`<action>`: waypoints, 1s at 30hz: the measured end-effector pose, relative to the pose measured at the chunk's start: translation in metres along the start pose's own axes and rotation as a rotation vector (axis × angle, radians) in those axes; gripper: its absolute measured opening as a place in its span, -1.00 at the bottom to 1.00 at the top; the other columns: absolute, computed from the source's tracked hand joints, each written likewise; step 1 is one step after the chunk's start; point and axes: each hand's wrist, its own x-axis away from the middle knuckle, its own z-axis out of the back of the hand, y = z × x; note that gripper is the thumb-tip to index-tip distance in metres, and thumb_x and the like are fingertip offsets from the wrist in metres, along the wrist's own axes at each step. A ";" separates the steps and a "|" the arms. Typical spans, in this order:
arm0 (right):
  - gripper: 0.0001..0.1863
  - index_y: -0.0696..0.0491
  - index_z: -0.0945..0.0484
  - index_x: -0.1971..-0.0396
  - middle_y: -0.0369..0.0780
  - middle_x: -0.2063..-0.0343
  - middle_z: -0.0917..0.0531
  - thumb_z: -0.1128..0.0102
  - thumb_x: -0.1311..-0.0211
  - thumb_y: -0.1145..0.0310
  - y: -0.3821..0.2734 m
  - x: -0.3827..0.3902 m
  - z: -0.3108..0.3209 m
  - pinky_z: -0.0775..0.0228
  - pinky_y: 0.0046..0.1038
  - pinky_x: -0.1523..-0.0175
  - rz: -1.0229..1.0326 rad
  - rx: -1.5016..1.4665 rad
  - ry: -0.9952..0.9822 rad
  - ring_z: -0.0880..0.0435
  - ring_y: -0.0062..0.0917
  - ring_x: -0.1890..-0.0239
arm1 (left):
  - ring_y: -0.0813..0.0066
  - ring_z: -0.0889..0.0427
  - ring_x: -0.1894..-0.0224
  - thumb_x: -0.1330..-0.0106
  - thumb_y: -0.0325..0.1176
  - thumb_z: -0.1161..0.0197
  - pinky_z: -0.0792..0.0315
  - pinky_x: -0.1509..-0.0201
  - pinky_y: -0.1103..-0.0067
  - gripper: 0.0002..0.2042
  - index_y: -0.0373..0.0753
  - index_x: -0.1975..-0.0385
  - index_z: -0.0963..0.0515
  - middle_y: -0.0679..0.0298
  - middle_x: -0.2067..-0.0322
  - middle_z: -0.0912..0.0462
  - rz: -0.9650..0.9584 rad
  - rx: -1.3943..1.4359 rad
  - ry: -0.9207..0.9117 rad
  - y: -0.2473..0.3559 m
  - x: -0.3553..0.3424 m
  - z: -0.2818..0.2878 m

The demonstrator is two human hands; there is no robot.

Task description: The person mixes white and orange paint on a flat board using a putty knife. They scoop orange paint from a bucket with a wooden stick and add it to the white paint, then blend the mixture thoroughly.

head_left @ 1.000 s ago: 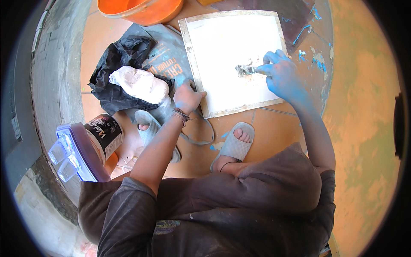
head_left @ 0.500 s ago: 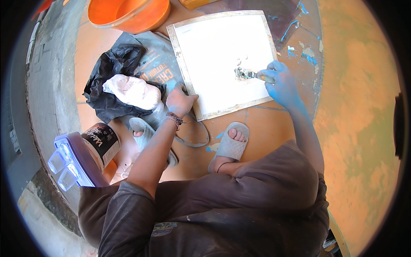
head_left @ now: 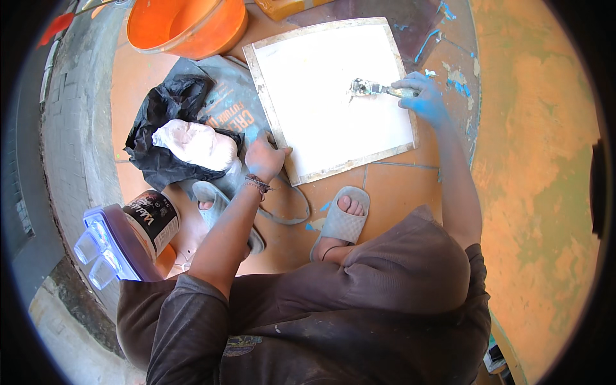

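Observation:
In the head view, my right hand (head_left: 420,97) is closed round the handle of a messy brush or scraper (head_left: 364,88), whose head rests on the white board (head_left: 327,128). A worn pale border (head_left: 407,138) runs round the board. My left hand (head_left: 264,158) is curled at the board's lower left edge, gripping it. Under and beside my left hand lies a grey bag (head_left: 234,96) with orange lettering. On it, to the left, are crumpled black plastic (head_left: 170,96) and a white plastic-wrapped bundle (head_left: 192,144).
An orange tub (head_left: 186,25) stands at the top. A black-labelled bucket (head_left: 151,218) and a lilac plastic container (head_left: 125,244) stand at the lower left. My sandalled feet (head_left: 346,218) are below the board on orange tiles (head_left: 401,186). A paint-spotted dark sheet (head_left: 417,29) lies behind the board.
The brush has moved upward on the board, with my right hand following. The whole scene has shifted left in the picture. My left hand stays at the board's edge.

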 end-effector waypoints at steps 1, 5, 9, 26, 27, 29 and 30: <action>-0.59 0.02 -0.69 0.30 -0.30 0.36 -0.54 -0.16 0.32 0.56 -0.010 -0.002 0.003 -0.37 -0.54 0.21 0.036 0.057 0.018 -0.51 -0.51 0.29 | 0.07 -0.62 0.17 0.14 -0.14 -0.49 -0.47 0.08 0.30 -0.46 -0.28 0.18 -0.48 0.01 0.29 -0.64 0.005 0.005 -0.002 0.001 0.000 0.000; -0.61 0.00 -0.69 0.36 -0.28 0.36 -0.55 -0.09 0.31 0.59 -0.049 0.007 0.011 -0.39 -0.50 0.19 0.101 0.155 0.066 -0.52 -0.40 0.25 | 0.12 -0.62 0.19 0.15 -0.16 -0.49 -0.46 0.10 0.35 -0.45 -0.29 0.16 -0.48 0.07 0.31 -0.64 0.036 -0.016 -0.036 0.001 -0.002 -0.001; -0.63 0.02 -0.69 0.41 -0.25 0.37 -0.54 -0.04 0.29 0.64 -0.066 0.004 0.001 -0.39 -0.41 0.14 0.241 0.382 0.067 -0.49 -0.34 0.20 | 0.16 -0.63 0.23 0.15 -0.17 -0.48 -0.46 0.13 0.37 -0.48 -0.29 0.20 -0.48 0.12 0.35 -0.65 0.016 -0.025 -0.002 0.002 -0.001 -0.002; -0.64 0.05 -0.65 0.28 -0.21 0.33 -0.49 -0.14 0.22 0.54 -0.050 0.028 -0.009 -0.38 -0.36 0.13 0.018 0.282 0.124 -0.49 -0.30 0.20 | 0.03 -0.63 0.33 -0.10 -0.22 -0.29 -0.48 0.21 0.31 -0.73 -0.36 0.43 -0.55 -0.05 0.49 -0.61 -0.391 0.024 0.132 0.079 -0.045 0.104; -0.63 0.05 -0.64 0.25 -0.20 0.32 -0.50 -0.19 0.21 0.50 -0.046 0.034 -0.010 -0.39 -0.38 0.11 -0.037 0.243 0.133 -0.51 -0.31 0.20 | 0.05 -0.63 0.36 -0.11 -0.23 -0.28 -0.47 0.22 0.32 -0.74 -0.36 0.43 -0.55 -0.02 0.51 -0.62 -0.445 0.068 0.202 0.096 -0.055 0.115; -0.59 0.04 -0.63 0.18 -0.18 0.30 -0.52 -0.29 0.19 0.44 -0.037 0.045 -0.013 -0.40 -0.40 0.08 -0.138 0.151 0.150 -0.54 -0.33 0.20 | 0.05 -0.63 0.37 -0.12 -0.24 -0.28 -0.47 0.23 0.32 -0.74 -0.36 0.43 -0.55 -0.01 0.51 -0.62 -0.511 0.095 0.285 0.127 -0.082 0.129; -0.57 0.03 -0.62 0.15 -0.18 0.29 -0.52 -0.30 0.17 0.41 -0.033 0.051 -0.016 -0.40 -0.39 0.10 -0.128 0.139 0.155 -0.53 -0.34 0.22 | 0.04 -0.62 0.35 -0.11 -0.24 -0.28 -0.47 0.22 0.31 -0.74 -0.36 0.43 -0.55 -0.03 0.48 -0.62 -0.525 0.088 0.293 0.142 -0.099 0.133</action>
